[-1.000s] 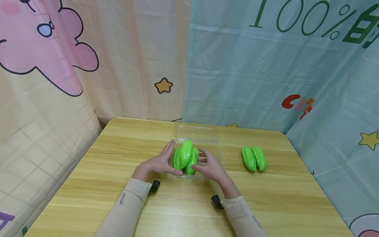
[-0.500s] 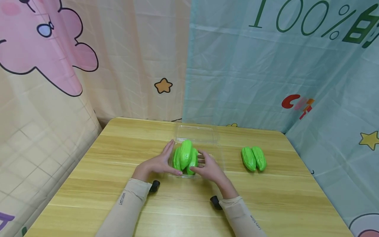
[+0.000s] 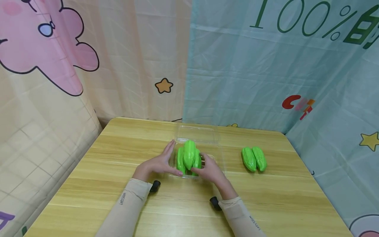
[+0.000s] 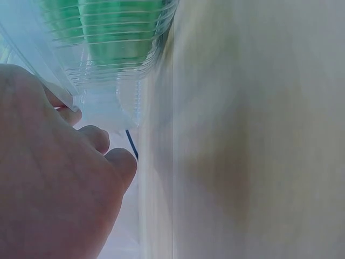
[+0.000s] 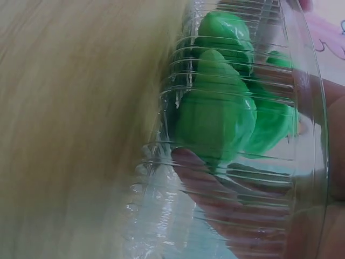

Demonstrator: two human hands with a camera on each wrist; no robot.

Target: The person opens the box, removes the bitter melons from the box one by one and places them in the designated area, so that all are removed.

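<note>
A clear plastic clamshell box (image 3: 218, 154) lies on the table with its lid (image 3: 196, 134) folded back, away from me. In its left part, three glossy green, ridged, oblong fruits are piled, the top fruit (image 3: 189, 154) over the left fruit (image 3: 180, 161) and right fruit (image 3: 197, 162). My left hand (image 3: 158, 164) grips the box at its left side, some fingers bent over the rim in the left wrist view. My right hand (image 3: 211, 170) reaches inside, thumb and fingers about the right fruit. Through the ribbed wall, the right wrist view shows a green fruit (image 5: 215, 121) against a fingertip.
Two more green fruits, a left one (image 3: 248, 159) and a right one (image 3: 259, 158), lie side by side on the wooden table (image 3: 165, 207) to the right of the box. Printed curtains (image 3: 237, 72) hang behind the table and along both sides.
The green pile has shifted slightly right inside the box, and my right hand's fingers have closed in about the right fruit. My left hand has stayed at the box's left side.
</note>
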